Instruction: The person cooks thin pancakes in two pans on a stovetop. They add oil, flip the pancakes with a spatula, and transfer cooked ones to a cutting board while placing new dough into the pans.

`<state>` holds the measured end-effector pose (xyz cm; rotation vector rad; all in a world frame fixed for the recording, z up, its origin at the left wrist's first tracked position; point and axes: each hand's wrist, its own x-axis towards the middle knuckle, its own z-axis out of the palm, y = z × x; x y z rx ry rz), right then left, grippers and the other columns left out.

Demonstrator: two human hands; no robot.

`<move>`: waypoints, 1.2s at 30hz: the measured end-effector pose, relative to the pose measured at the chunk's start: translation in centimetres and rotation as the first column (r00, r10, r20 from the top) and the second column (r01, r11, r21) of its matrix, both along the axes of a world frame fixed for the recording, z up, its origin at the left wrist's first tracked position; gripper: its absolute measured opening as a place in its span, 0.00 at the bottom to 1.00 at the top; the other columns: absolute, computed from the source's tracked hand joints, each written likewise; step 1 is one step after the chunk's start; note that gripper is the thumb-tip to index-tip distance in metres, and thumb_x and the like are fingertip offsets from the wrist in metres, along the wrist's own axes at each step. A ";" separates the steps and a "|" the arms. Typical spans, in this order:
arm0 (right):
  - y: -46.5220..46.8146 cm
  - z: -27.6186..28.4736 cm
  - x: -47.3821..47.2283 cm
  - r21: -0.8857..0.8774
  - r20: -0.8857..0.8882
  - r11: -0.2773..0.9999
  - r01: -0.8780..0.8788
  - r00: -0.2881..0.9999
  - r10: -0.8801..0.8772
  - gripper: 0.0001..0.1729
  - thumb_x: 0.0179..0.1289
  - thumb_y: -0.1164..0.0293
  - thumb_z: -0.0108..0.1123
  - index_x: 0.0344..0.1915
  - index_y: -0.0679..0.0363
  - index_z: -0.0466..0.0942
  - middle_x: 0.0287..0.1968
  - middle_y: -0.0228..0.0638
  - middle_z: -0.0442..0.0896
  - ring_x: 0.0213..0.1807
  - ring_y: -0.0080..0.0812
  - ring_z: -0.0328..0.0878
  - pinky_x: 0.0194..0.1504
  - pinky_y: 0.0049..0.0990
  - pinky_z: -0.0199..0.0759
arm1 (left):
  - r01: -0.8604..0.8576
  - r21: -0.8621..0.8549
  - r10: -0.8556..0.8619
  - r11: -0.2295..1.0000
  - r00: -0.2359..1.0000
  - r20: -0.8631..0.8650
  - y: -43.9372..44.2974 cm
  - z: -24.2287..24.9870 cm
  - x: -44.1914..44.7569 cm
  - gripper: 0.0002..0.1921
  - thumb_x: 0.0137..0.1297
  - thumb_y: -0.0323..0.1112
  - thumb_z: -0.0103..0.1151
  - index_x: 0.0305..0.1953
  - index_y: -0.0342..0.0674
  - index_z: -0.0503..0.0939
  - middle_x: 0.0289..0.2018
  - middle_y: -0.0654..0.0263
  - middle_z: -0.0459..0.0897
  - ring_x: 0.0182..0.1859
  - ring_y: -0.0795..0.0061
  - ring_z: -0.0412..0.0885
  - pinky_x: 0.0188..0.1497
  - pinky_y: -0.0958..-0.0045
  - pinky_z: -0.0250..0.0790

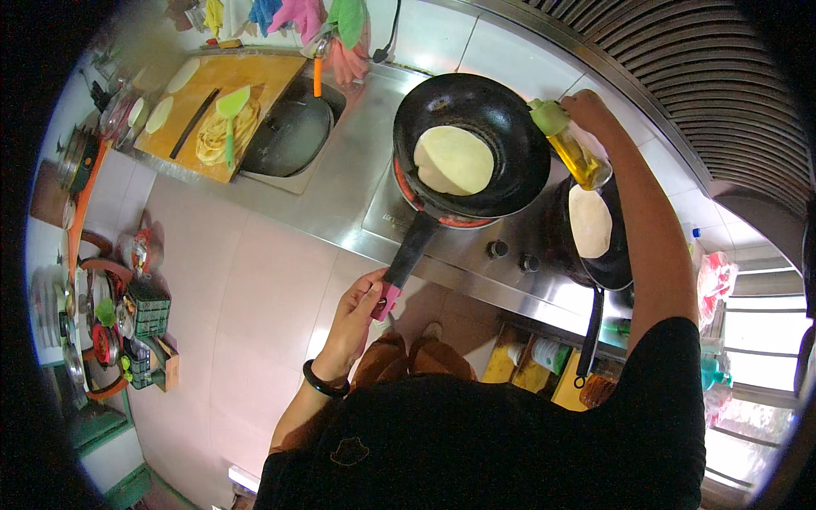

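Note:
My left hand (358, 306) grips the pink-tipped end of the handle of a black wok (510, 146). A round, pale flatbread (454, 160) lies in the wok, folded or shaded along one side. My right hand (588, 111) holds a glass oil bottle (577, 156) with a green top, tilted, its spout at the wok's right rim. Yellow oil shows inside it. Below the bottle, a second flatbread (590, 222) lies in a black frying pan (621, 255), partly hidden by my right forearm.
Left of the wok is a sink (306, 182) holding a dark pan. A wooden board (255, 71) overlaps it, bearing stacked flatbreads (210, 137), a green spatula (230, 137), a dark stick (194, 123) and dough rounds (159, 115). Stove knobs (498, 248) sit in front; a ribbed range hood (688, 83) hangs at upper right.

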<state>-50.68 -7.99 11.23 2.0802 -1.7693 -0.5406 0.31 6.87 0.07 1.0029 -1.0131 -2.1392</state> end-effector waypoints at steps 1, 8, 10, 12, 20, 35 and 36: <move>0.1 -0.2 0.0 0.000 0.137 0.999 0.040 0.990 -0.040 0.09 0.59 0.69 0.53 0.32 0.61 0.80 0.28 0.53 0.81 0.35 0.50 0.83 0.37 0.44 0.77 | -0.001 0.001 0.001 1.000 1.000 -0.004 0.0 0.0 0.0 0.23 0.74 0.43 0.46 0.61 0.32 0.67 0.46 0.59 0.80 0.49 0.72 0.79 0.52 0.72 0.71; 1.1 0.1 1.6 -0.135 0.244 0.983 0.121 0.966 -0.085 0.18 0.66 0.60 0.49 0.32 0.62 0.80 0.30 0.55 0.81 0.36 0.51 0.82 0.37 0.44 0.76 | -0.012 0.000 0.012 1.000 1.000 -0.012 0.0 0.2 0.1 0.23 0.74 0.43 0.47 0.61 0.32 0.67 0.45 0.60 0.80 0.49 0.74 0.78 0.53 0.72 0.70; 1.0 0.6 2.4 -0.053 0.441 0.932 0.359 0.846 -0.301 0.26 0.65 0.51 0.50 0.30 0.64 0.80 0.29 0.54 0.81 0.35 0.50 0.82 0.37 0.43 0.75 | -0.012 0.006 0.013 1.000 1.000 -0.020 -0.1 0.2 0.2 0.23 0.74 0.43 0.47 0.61 0.32 0.67 0.45 0.61 0.80 0.49 0.75 0.78 0.54 0.73 0.69; 0.8 1.0 3.1 0.131 0.703 0.737 0.663 0.462 -0.541 0.35 0.62 0.41 0.52 0.28 0.67 0.80 0.26 0.52 0.80 0.32 0.48 0.82 0.35 0.42 0.74 | -0.011 0.011 0.011 1.000 0.999 -0.029 -0.1 0.2 0.2 0.23 0.73 0.43 0.47 0.61 0.32 0.68 0.45 0.62 0.80 0.48 0.75 0.78 0.53 0.73 0.69; 2.6 1.8 3.6 0.385 0.742 0.780 0.493 0.337 -0.579 0.27 0.56 0.49 0.57 0.23 0.65 0.75 0.17 0.35 0.71 0.18 0.29 0.68 0.23 0.29 0.63 | -0.019 -0.004 0.019 1.000 0.998 -0.065 0.0 -0.3 0.2 0.22 0.73 0.42 0.49 0.60 0.33 0.69 0.44 0.65 0.80 0.46 0.79 0.78 0.51 0.76 0.68; 2.4 1.9 3.7 0.368 0.547 0.802 0.471 0.588 -0.596 0.24 0.63 0.55 0.57 0.24 0.68 0.75 0.17 0.38 0.76 0.18 0.30 0.71 0.24 0.36 0.65 | -0.007 -0.039 0.006 0.999 0.999 -0.037 -0.1 -0.8 0.3 0.20 0.73 0.39 0.49 0.60 0.36 0.70 0.45 0.67 0.81 0.47 0.79 0.78 0.51 0.78 0.68; 2.4 2.0 3.8 0.391 0.519 0.792 0.469 0.598 -0.611 0.24 0.63 0.55 0.57 0.25 0.68 0.75 0.18 0.37 0.75 0.18 0.30 0.70 0.24 0.36 0.65 | -0.008 -0.058 0.005 0.998 0.999 -0.054 -0.1 -0.8 0.3 0.20 0.73 0.39 0.49 0.60 0.36 0.70 0.46 0.67 0.80 0.47 0.79 0.78 0.51 0.78 0.68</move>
